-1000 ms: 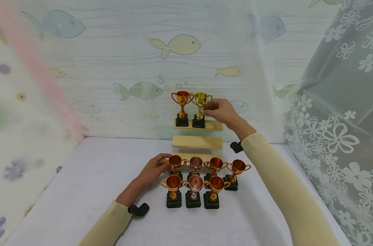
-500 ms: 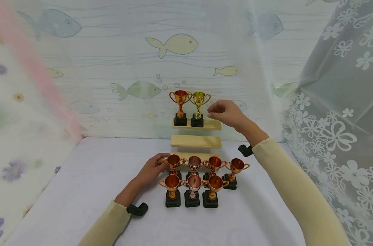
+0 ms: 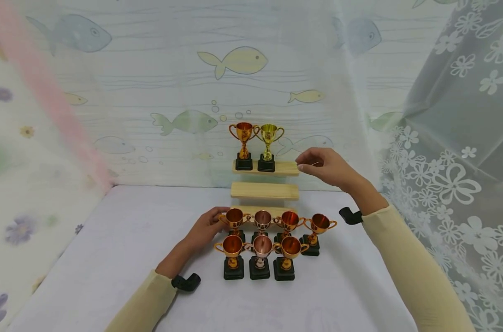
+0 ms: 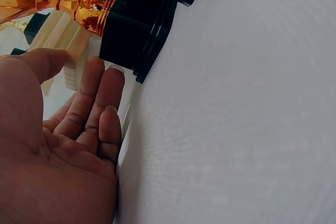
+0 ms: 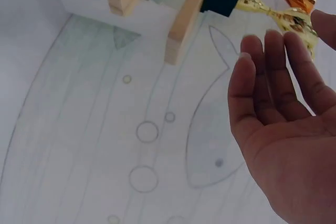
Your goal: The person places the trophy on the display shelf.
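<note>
Cream sleeves (image 3: 145, 299) cover a person's arms above a white table (image 3: 110, 244).

At left, the left hand (image 3: 203, 230) is just beside the leftmost cup (image 3: 234, 218) of the back row. From the head, that cup partly hides its fingertips. The left wrist view uncovers them: fingers loosely bent, thumb apart, palm empty, tips right by the cup's black base (image 4: 134, 24). Whether they touch it cannot be told.

In the middle, seven coppery cups (image 3: 262, 246) stand upright on the table, four behind and three in front. Behind them rises a wooden stand (image 3: 264, 190) of three stepped shelves. On its top shelf (image 3: 286, 169) an orange cup (image 3: 244, 132) and a gold cup (image 3: 269, 133) stand upright, side by side.

At right, the right hand (image 3: 330, 167) is near the end of the top shelf, apart from the gold cup. Its fingers are relaxed and gently curved, gripping nothing. The right wrist view adds its bare palm and the shelves' cut ends, against a fish-printed backdrop (image 3: 160, 60).
</note>
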The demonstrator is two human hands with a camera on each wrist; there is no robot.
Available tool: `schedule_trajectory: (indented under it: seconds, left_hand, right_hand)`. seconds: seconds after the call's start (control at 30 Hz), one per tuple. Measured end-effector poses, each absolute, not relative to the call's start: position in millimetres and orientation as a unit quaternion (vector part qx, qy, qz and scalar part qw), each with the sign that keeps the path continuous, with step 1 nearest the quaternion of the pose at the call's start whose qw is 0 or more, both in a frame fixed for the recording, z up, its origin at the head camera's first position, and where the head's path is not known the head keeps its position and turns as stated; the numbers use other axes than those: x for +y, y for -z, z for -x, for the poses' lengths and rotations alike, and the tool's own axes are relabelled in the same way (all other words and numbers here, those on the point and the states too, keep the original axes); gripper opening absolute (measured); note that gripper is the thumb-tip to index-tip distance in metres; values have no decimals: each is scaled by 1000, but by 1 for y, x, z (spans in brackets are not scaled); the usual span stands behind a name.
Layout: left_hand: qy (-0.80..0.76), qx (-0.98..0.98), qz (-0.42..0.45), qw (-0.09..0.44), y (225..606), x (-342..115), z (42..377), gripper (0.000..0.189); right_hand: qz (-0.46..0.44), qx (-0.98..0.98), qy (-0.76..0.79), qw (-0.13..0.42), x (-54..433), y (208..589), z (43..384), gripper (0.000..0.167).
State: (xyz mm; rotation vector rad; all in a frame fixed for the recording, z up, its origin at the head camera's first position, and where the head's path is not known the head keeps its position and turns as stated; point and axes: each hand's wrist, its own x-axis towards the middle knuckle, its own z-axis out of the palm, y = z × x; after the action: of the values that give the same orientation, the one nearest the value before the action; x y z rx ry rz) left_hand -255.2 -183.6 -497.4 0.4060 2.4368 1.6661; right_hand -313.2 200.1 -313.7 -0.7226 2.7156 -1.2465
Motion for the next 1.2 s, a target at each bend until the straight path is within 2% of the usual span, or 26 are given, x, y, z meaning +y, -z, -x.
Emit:
schedule_trajectory:
  seconds: [0.27,0.57,0.93,1.2]
  left_hand:
    - [-566,805,-151,93,468,-183,243,45]
    - [-564,809,-146,78,502,-187,260,46]
    - [-568,805,-153,78,508,-188,262,46]
    - [-562,809,-152,77,507,-187,259,45]
  right_hand:
    - [234,875,422,37,224,326,293,31]
    - [227,852,471,27,249,362,279,30]
    - [233,816,528,29,268,400,265,27]
    - [220,803,551,51,279,428,263,27]
